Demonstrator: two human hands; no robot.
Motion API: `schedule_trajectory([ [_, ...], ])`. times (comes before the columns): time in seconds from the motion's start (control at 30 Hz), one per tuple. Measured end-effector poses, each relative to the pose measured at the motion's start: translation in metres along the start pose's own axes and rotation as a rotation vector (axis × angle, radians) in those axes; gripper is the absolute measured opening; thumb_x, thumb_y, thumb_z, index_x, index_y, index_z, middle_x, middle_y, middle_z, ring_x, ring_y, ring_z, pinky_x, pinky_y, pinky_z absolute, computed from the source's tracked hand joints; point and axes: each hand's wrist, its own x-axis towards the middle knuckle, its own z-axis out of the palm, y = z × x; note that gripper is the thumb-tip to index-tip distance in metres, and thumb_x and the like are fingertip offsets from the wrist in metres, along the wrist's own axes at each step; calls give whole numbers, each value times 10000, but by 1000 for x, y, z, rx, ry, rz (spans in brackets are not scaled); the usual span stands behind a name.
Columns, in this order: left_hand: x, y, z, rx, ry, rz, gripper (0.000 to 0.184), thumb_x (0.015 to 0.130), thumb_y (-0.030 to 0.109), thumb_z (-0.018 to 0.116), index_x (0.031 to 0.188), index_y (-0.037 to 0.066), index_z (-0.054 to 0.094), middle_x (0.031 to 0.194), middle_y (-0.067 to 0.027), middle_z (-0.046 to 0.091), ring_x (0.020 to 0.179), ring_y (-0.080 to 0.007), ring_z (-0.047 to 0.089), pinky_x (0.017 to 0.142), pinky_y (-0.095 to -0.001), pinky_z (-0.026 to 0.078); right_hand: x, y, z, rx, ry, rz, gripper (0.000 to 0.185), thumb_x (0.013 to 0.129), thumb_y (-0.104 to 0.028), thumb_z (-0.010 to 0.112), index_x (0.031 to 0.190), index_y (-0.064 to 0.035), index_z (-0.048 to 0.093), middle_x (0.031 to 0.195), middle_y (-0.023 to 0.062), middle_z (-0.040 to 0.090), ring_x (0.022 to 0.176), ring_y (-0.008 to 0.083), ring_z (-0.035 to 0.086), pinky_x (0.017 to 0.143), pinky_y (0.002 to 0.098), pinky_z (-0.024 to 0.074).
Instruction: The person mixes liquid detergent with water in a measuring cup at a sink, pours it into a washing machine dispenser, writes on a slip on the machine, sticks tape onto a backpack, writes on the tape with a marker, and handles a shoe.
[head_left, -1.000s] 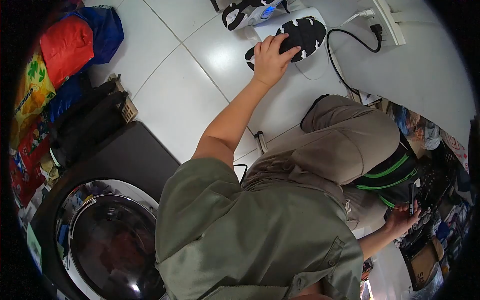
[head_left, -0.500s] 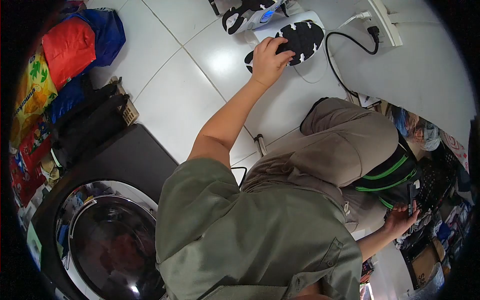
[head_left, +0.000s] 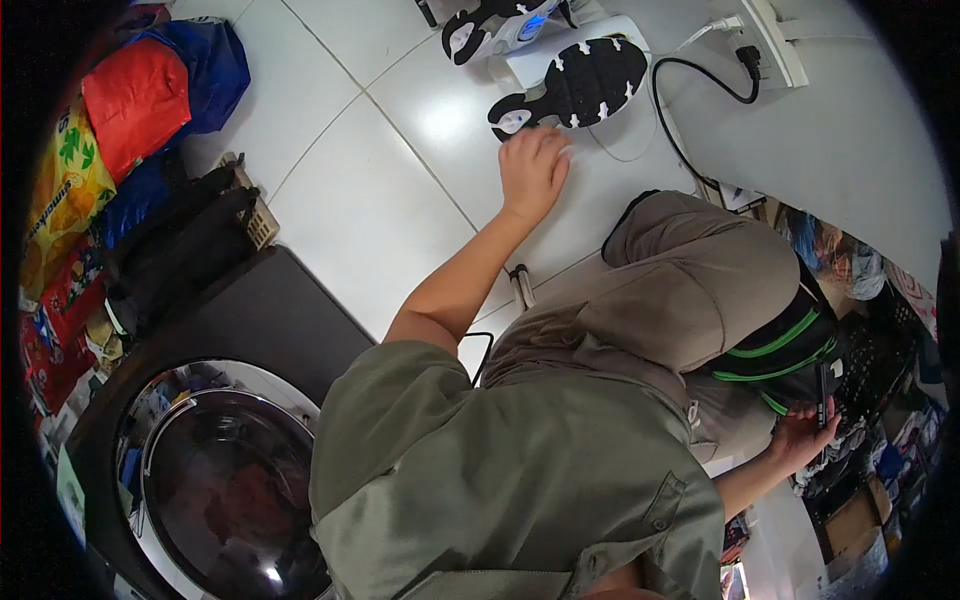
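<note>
My left hand [head_left: 533, 172] is at the near edge of a shoe [head_left: 597, 82], by its heel end, fingers loosely bent and nothing seen in them. I cannot tell whether the fingertips touch the shoe. Its black sole with white patches faces me, and it leans on a white boxy object [head_left: 622, 30]. A second shoe [head_left: 497, 25] with a similar sole and a blue mark lies farther off, cut by the frame's top. Down at my right side, my right hand [head_left: 797, 442] holds a slim black object [head_left: 823, 393] upright; its kind is unclear.
A washing machine [head_left: 290, 300] with a round glass door stands at left. Beyond it are bags, one red [head_left: 135, 105]. A black cable [head_left: 690, 66] runs from a wall socket [head_left: 758, 60]. A black crate [head_left: 875, 360] and clutter sit at right, by a black-green bag [head_left: 765, 355].
My left hand has come off the middle of the shoe's sole and drawn back toward me, to the shoe's near edge. My right hand stays about where it was with the slim black object.
</note>
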Motion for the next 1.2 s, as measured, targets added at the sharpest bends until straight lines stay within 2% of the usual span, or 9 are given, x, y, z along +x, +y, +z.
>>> schedule_trajectory([
  [0.1,33,4,1,121,132,74,278,685,124,638,959,158,604,1072,-23,538,997,-248,476,808,-401,334,-1,0,5,-18,50,-2,373,905,-351,484,1075,-21,518,666,50,471,648,134,453,577,263,360],
  [0.33,37,-7,2,159,58,92,279,630,61,608,889,161,641,1063,-19,545,1018,-249,464,821,-409,321,-2,1,-4,-7,37,6,366,896,-356,497,1063,-31,521,661,48,468,640,136,441,592,263,359],
  [0.4,31,-9,-1,298,91,-162,277,613,27,579,845,167,641,1046,9,557,1014,-235,469,814,-385,329,-3,1,-6,-8,27,9,364,896,-356,497,1063,-34,522,661,48,470,641,136,444,594,262,364],
  [0.47,29,-11,-1,284,59,-180,341,621,16,569,908,185,642,1071,-1,549,1027,-235,461,827,-387,325,-2,1,-6,-15,27,19,366,895,-358,499,1070,-38,522,667,52,479,641,136,453,594,255,375],
  [0.63,39,1,4,262,17,103,444,639,1,557,1019,223,617,1097,-31,525,1037,-257,451,823,-420,318,1,1,-5,-4,11,39,364,895,-357,499,1063,-36,533,669,55,487,640,134,460,589,247,381],
  [0.77,36,-1,6,281,59,108,418,635,15,573,1007,199,619,1102,-32,524,1052,-260,443,823,-423,318,2,2,-3,-8,65,17,365,897,-355,496,1055,-31,544,665,51,484,638,130,458,579,249,378],
  [0.83,26,-2,-1,382,11,-105,449,619,6,568,1019,204,613,1098,-25,530,1029,-249,455,834,-395,325,2,2,-11,-10,47,8,366,897,-355,495,1056,-29,544,666,48,483,637,129,458,576,251,376],
  [0.97,25,-4,-4,389,24,-173,415,621,4,567,997,176,607,1081,-30,536,1022,-248,458,828,-398,323,2,5,-8,-24,58,19,367,898,-356,492,1053,-26,545,668,40,478,636,128,454,573,253,369],
  [1.2,36,5,8,145,82,24,321,654,45,602,959,144,610,1091,-40,533,1030,-266,460,847,-386,340,3,7,0,-9,57,27,360,894,-352,499,1046,-29,546,661,33,462,638,128,441,582,253,361],
])
